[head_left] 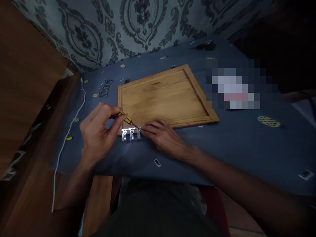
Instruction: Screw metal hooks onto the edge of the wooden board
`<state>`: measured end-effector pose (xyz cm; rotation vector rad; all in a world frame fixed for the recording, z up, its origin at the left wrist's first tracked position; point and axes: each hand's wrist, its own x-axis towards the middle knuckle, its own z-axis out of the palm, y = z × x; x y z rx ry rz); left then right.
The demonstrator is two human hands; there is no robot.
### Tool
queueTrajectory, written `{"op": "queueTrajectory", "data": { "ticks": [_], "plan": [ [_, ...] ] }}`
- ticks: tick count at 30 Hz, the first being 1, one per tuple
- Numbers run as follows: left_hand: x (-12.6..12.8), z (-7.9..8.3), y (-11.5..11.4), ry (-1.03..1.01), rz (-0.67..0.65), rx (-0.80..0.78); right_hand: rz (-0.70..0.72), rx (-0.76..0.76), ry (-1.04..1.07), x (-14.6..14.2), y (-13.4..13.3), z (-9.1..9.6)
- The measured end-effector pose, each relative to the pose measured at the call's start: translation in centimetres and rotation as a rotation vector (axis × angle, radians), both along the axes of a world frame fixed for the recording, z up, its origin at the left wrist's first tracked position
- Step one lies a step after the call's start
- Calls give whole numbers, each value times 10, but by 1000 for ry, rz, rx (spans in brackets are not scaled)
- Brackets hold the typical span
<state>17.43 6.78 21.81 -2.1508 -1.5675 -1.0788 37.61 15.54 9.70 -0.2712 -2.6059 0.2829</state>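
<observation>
A wooden framed panel (168, 95) lies flat on a dark blue cloth (234, 141). My left hand (98, 135) holds a small yellow-handled screwdriver (126, 119), its tip pointing down at the panel's near left corner. Three shiny metal hooks (130, 135) hang along that near edge. My right hand (163, 135) rests beside them, fingertips touching the rightmost hook.
More metal hooks (105, 88) lie in a heap past the panel's left corner. A white cable (71, 126) runs down the cloth's left side. A dark tool (204, 46) lies at the far edge by the patterned wall. Wooden furniture stands at left.
</observation>
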Motion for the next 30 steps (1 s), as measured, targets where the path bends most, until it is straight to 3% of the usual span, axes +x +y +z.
{"op": "queueTrajectory", "data": {
  "ticks": [5, 15, 30],
  "plan": [
    [8, 4, 1, 78, -1, 13, -8, 6, 6, 0, 0, 0],
    [5, 4, 6, -11, -50, -32, -27, 25, 23, 0, -1, -4],
    [10, -9, 6, 17, -38, 53, -33, 32, 53, 1, -2, -7]
  ]
}}
